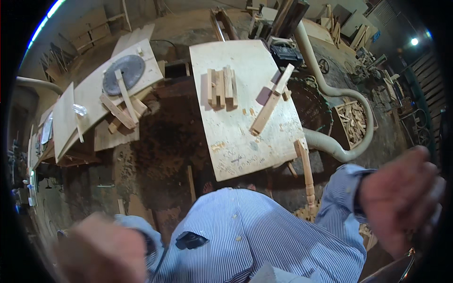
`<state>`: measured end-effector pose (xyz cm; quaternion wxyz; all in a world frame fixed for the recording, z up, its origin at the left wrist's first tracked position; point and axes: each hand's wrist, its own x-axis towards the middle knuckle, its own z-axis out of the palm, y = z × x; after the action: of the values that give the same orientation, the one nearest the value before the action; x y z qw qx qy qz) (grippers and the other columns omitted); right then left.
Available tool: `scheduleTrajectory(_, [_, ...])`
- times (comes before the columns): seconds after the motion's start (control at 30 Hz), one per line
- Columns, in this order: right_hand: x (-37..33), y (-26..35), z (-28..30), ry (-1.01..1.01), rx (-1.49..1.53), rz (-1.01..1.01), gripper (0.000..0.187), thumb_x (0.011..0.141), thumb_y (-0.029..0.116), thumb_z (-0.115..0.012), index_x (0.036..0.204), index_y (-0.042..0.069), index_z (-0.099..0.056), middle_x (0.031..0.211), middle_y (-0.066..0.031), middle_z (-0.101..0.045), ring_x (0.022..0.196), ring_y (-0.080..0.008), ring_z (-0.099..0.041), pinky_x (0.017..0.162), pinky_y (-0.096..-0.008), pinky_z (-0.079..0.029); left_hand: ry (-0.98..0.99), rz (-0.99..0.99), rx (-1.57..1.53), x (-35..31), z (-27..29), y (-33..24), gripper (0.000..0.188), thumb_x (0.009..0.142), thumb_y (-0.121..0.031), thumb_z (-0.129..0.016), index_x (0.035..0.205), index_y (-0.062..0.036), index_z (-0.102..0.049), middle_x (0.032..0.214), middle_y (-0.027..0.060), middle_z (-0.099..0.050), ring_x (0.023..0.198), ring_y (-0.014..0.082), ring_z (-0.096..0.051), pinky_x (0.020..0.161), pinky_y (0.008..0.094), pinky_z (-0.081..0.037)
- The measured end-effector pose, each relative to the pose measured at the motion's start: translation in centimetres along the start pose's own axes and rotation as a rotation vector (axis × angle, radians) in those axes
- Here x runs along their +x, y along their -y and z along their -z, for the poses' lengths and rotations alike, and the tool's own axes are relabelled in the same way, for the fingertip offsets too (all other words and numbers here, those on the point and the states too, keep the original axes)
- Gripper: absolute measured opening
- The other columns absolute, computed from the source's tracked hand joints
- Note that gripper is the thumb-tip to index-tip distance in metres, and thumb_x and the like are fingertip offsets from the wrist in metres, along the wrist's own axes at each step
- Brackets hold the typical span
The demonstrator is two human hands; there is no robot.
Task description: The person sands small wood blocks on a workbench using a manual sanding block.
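Note:
My left hand (101,250) is raised close at the lower left, smeared by motion, its fingers not distinct. My right hand (401,198) is up at the right edge, also blurred; its fingers look bent, but whether they hold anything is hidden. Both hands are apart from the pale board table (250,155) in front of me. On that table stands a group of short wooden blocks (222,87) side by side. To their right a longer wooden piece (266,113) lies slanted, with another wooden piece (284,79) at its far end.
At the left, another bench (89,101) carries a grey round disc (123,74) and loose wood strips (115,111). A turned wooden leg (306,174) leans at the table's right corner. A ribbed hose (363,137) curves around a bin of wood offcuts (351,122).

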<state>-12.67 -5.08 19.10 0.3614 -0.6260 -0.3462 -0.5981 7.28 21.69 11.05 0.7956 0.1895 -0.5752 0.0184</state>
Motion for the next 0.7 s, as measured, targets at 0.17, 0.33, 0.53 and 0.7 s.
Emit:
scheduleTrajectory(0.17, [-2.3,-0.2,0.8,-0.117,-0.186,-0.045,0.008,0.089,0.026,-0.075,0.081,0.023,-0.077,0.077,0.0147,-0.070,0.063,-0.0056,-0.062,0.069,-0.0225,-0.037,0.114,0.735,-0.241,-3.0,-1.4,5.3,0.040,0.105,-0.026,-0.070,0.128,0.0064,-0.069,0.113,0.0193,-0.072,0.095,0.0240,-0.069,0.081,0.0346,-0.057])
scheduleTrajectory(0.33, [-3.5,3.8,7.2,0.464,-0.066,-0.001,0.030,0.099,0.024,-0.067,0.122,0.006,-0.063,0.115,-0.0022,-0.066,0.098,-0.0195,-0.061,0.090,-0.0320,-0.044,0.237,0.600,-0.713,-2.3,-3.3,7.5,0.033,0.108,-0.020,-0.062,0.124,0.0078,-0.069,0.115,0.0204,-0.070,0.098,0.0284,-0.070,0.086,0.0393,-0.056])
scheduleTrajectory(0.53, [-1.9,3.1,2.2,0.547,-0.184,0.023,0.079,0.103,0.045,-0.070,0.168,0.020,-0.032,0.165,-0.0174,-0.045,0.149,-0.0186,-0.048,0.121,-0.0268,-0.038,0.334,0.486,-0.722,-3.4,-3.1,8.7,0.037,0.110,-0.026,-0.058,0.125,0.0066,-0.068,0.121,0.0232,-0.068,0.097,0.0327,-0.070,0.083,0.0428,-0.057])
scheduleTrajectory(0.7, [2.0,0.2,0.1,0.446,0.646,-0.331,0.009,0.087,-0.009,-0.065,0.090,-0.002,-0.070,0.078,-0.0057,-0.065,0.061,-0.0174,-0.061,0.058,-0.0336,-0.049,0.533,0.552,-0.697,-2.5,-2.1,9.1,0.040,0.109,-0.029,-0.060,0.123,0.0082,-0.067,0.120,0.0252,-0.067,0.098,0.0368,-0.070,0.083,0.0447,-0.057])
